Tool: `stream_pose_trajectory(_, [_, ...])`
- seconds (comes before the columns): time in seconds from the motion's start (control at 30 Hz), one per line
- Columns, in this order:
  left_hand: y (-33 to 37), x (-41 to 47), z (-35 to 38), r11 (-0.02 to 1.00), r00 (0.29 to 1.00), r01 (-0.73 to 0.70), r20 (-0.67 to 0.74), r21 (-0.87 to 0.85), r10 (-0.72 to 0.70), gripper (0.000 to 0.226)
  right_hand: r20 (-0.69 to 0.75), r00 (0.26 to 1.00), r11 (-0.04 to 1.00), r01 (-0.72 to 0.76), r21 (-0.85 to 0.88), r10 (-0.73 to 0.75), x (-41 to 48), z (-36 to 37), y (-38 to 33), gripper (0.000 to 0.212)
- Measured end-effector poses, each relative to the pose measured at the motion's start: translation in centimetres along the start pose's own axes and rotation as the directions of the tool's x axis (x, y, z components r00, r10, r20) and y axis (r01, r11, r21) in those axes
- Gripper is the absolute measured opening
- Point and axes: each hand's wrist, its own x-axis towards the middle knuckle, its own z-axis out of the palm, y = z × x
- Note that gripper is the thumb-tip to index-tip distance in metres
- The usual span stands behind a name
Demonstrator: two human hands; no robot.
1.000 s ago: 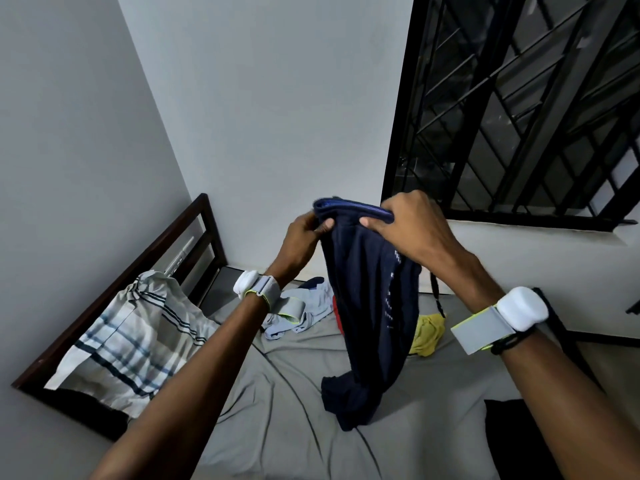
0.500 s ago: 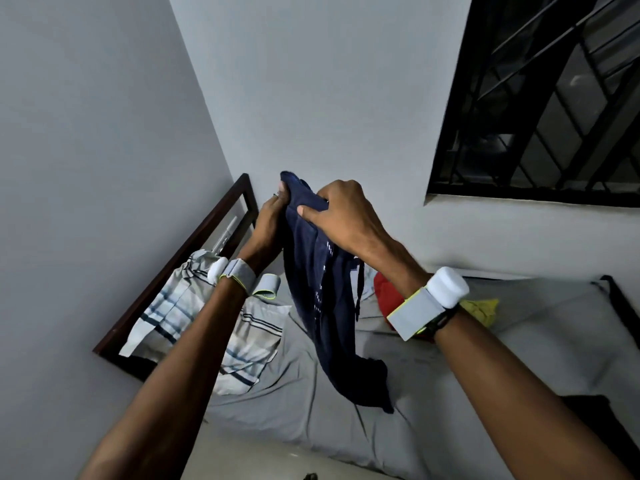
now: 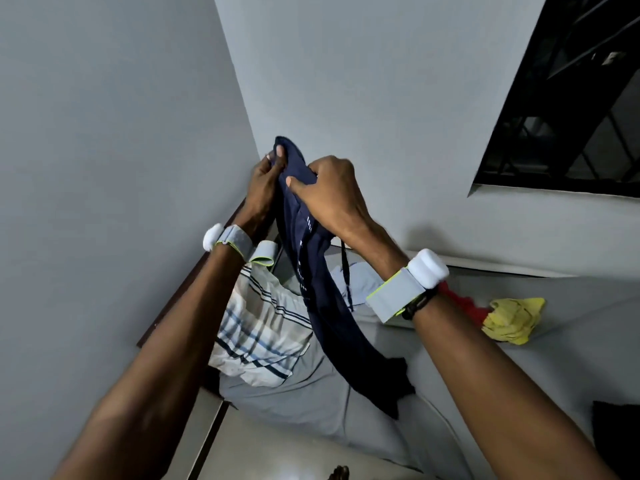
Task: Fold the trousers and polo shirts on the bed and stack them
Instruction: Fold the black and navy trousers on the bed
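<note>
Dark navy trousers hang in the air above the bed, their waistband held up near the wall corner. My left hand grips the left side of the waistband with its thumb on top. My right hand pinches the right side, fingers curled over the cloth. A thin drawstring dangles below my right wrist. The lower end of the trousers trails down onto the grey bed sheet.
A striped white pillow lies at the dark wooden headboard. A light blue garment, a red one and a yellow one lie at the far side. A black item sits at right. A barred window is above.
The view has swung left and down. Both hands have kept their hold on the waistband and lifted the trousers toward the wall corner, bringing the two sides closer together.
</note>
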Motion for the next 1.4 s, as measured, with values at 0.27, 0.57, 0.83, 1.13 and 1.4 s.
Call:
stream_pose_trajectory(0.27, [3.4, 4.2, -0.3, 0.997, 0.993, -0.071, 0.1, 0.019, 0.069, 0.029, -0.156, 0.988, 0.998, -0.01, 0.069, 0.021, 2.8, 0.0, -1.9, 0.057])
stream_pose_trajectory(0.57, [7.7, 4.9, -2.1, 0.995, 0.99, -0.097, 0.107, 0.034, 0.093, 0.029, -0.171, 0.985, 0.982, 0.036, 0.185, -0.004, 3.9, 0.4, -5.9, 0.052])
stream_pose_trajectory(0.83, [9.3, 3.8, -5.3, 0.994, 0.993, -0.087, 0.08, 0.064, 0.081, 0.034, -0.151, 0.988, 0.973, 0.054, 0.225, -0.02, 3.2, 3.5, -9.0, 0.046])
stream_pose_trajectory(1.13, [14.1, 4.7, -1.6, 0.976, 0.972, -0.178, 0.177, 0.123, 0.154, 0.028, -0.277, 0.96, 0.929, 0.081, 0.361, 0.024, 3.3, -0.3, -10.2, 0.054])
stream_pose_trajectory(1.4, [10.3, 4.1, 1.0, 0.985, 0.979, -0.12, 0.177, 0.123, 0.097, 0.051, -0.268, 0.96, 0.964, -0.012, 0.267, 0.086, 1.5, -2.3, -6.8, 0.053])
